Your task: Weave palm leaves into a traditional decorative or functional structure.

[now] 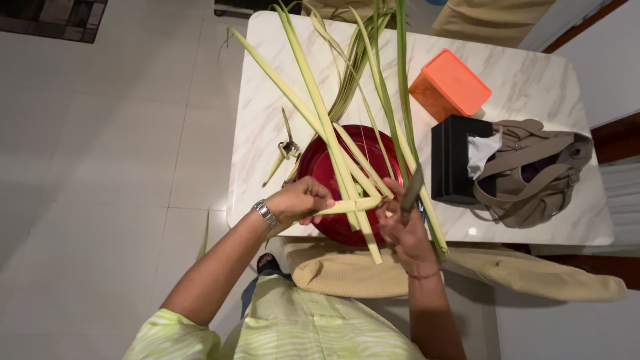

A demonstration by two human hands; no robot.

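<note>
Your left hand (301, 200) pinches the crossed palm-leaf strips (347, 193); your right hand (403, 223) grips them too, perhaps with a blade. Light, springy, crease-prone: hold them at the crossing.

Palm leaf strips (313, 80) run past the top edge.

Home dining area: marble-top table (267, 100), tiled floor (100, 167), handbag (533, 167), cushioned chair (347, 273).
</note>
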